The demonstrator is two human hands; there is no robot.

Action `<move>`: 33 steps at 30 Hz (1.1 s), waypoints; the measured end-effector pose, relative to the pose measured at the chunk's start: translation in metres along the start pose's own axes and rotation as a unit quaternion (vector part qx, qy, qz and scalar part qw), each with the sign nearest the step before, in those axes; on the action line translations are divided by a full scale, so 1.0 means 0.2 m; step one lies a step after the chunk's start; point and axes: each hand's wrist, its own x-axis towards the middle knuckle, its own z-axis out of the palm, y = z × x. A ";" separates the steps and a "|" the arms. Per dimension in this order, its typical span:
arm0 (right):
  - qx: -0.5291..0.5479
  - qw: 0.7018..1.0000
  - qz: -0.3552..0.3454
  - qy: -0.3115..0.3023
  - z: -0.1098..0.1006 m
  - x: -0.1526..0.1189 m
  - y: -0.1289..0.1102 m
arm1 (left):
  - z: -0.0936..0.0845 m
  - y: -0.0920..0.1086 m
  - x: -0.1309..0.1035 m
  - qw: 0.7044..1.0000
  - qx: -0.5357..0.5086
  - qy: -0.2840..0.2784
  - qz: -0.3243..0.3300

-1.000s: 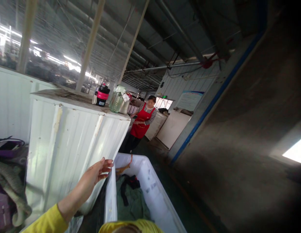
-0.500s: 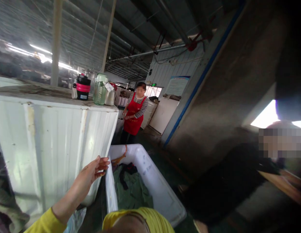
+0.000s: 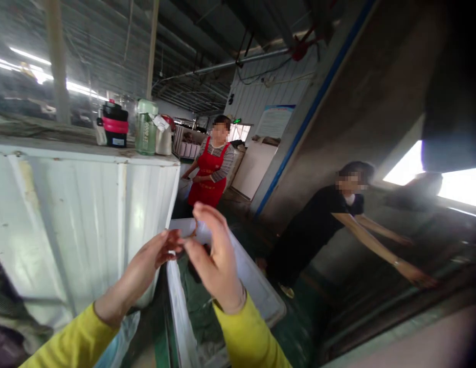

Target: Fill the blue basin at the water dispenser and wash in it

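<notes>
My left hand (image 3: 151, 258) is raised at the near end of a white bin, palm turned inward and fingers loosely curled apart, with nothing seen in it. Facing it is my right hand (image 3: 217, 258), its thumb and fingers spread in a wide curve. The two hands' fingertips come close together or touch; I cannot tell which. Both are held above the white bin (image 3: 256, 286). Dark green cloth (image 3: 199, 301) lies inside the bin, partly hidden by my right arm.
A white corrugated partition (image 3: 88, 204) stands at the left, with a black-and-pink bottle (image 3: 114, 125) and a green bottle (image 3: 146, 130) on its ledge. One person in a red apron (image 3: 209, 176) stands beyond the bin. Another in dark clothes (image 3: 310, 225) leans at the right.
My right hand has come up into view beside the left. The person at the right now shows clearly, arms stretched out. The view has shifted slightly.
</notes>
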 end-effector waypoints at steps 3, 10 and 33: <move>0.008 0.996 0.082 0.024 0.05 0.00 0.10 | 0.06 0.08 -0.03 0.996 0.041 -0.029 0.067; -0.047 0.998 0.042 -0.014 0.10 -0.08 0.16 | 0.10 0.05 0.05 0.979 0.118 -0.075 0.150; -0.220 0.819 0.449 -0.283 0.57 -1.43 0.67 | -0.66 -0.77 -0.08 0.780 0.617 -0.104 0.009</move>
